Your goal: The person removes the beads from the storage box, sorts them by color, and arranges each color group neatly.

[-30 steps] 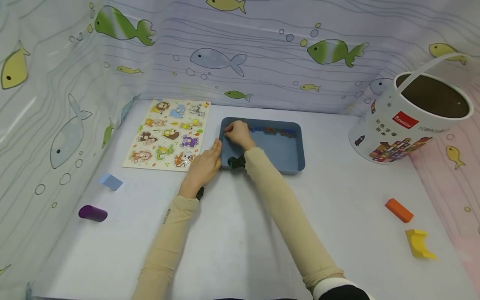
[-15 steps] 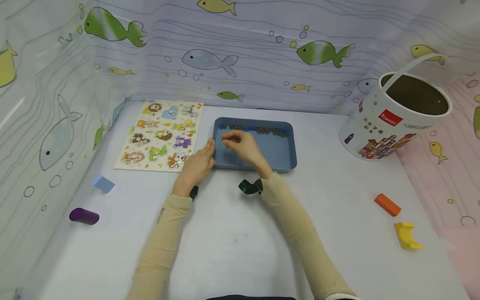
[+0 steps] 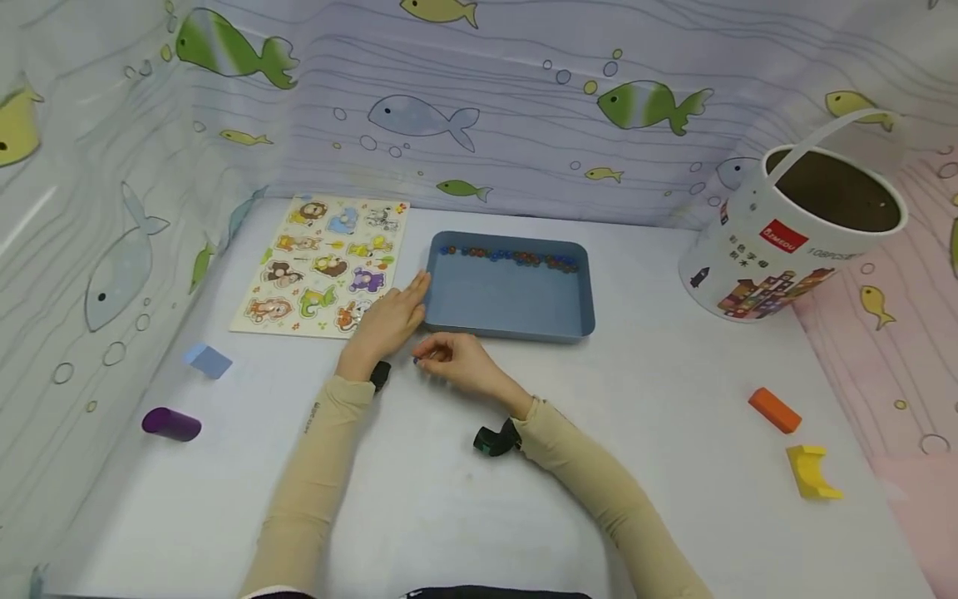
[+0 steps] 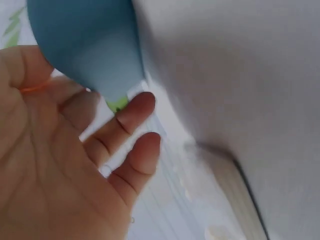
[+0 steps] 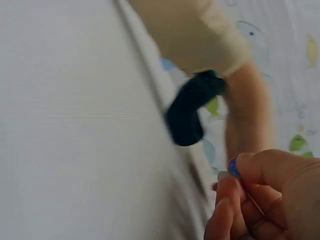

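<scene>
A blue tray [image 3: 516,329] lies mid-table with a row of small coloured beads [image 3: 512,256] along its far wall. My left hand [image 3: 389,320] rests flat with straight fingers against the tray's left front corner [image 4: 100,70]. My right hand [image 3: 449,362] hovers just in front of the tray, its fingertips pinching a small blue bead [image 5: 233,168]. In the head view the bead [image 3: 416,359] shows only as a dark speck at the fingertips.
An animal peg puzzle [image 3: 325,266] lies left of the tray. A white bucket [image 3: 793,237] stands at the right. An orange block [image 3: 774,410] and a yellow arch block [image 3: 812,472] lie at the right; a purple cylinder [image 3: 172,424] and a pale blue block [image 3: 208,360] at the left.
My right hand has drawn back from the tray's far left corner, over the front wall, to the table before the tray, with a bead pinched. The left hand stays at the tray's corner.
</scene>
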### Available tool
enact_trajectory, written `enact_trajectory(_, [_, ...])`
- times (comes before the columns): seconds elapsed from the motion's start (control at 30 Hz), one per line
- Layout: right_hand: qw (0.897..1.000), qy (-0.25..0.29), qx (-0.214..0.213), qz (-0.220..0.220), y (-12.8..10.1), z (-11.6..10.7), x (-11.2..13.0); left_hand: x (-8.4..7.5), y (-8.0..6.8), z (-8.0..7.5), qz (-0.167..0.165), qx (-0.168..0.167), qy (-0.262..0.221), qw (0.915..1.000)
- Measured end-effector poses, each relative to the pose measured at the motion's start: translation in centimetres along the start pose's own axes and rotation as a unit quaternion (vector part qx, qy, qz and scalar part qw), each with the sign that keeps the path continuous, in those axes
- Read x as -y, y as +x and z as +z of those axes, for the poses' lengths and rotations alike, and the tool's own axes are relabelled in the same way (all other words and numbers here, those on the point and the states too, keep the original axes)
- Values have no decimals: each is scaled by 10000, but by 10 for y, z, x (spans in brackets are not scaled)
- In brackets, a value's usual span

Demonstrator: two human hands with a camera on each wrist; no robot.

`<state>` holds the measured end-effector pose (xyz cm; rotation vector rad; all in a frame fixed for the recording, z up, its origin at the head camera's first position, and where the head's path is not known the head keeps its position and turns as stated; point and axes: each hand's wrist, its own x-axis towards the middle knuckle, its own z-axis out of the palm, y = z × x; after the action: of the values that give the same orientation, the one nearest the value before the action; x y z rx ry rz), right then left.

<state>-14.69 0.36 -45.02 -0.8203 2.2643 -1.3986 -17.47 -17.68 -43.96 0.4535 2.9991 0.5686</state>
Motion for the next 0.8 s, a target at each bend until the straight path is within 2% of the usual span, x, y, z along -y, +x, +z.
enact_trajectory(0.2, [9956,-824,89,-434,1,20,-8,2,1,0,118,-66,281,9995])
enact_trajectory(0.4, [9884,-1346,167,-685,1,21,-5,-1,3,-2,74,-199,446,9988])
enact_trajectory(0.47, [9896,-1251,266,-658,2,17,-3,-2,3,-2,14,-194,432,9989])
enact_trajectory(0.6, [9970,-619,372,-270,6,-4,4,-5,0,0,9,-253,418,9988])
enact_trajectory(0.8, [9997,231,-89,73,21,-53,14,-6,0,1,-91,-121,370,9992])
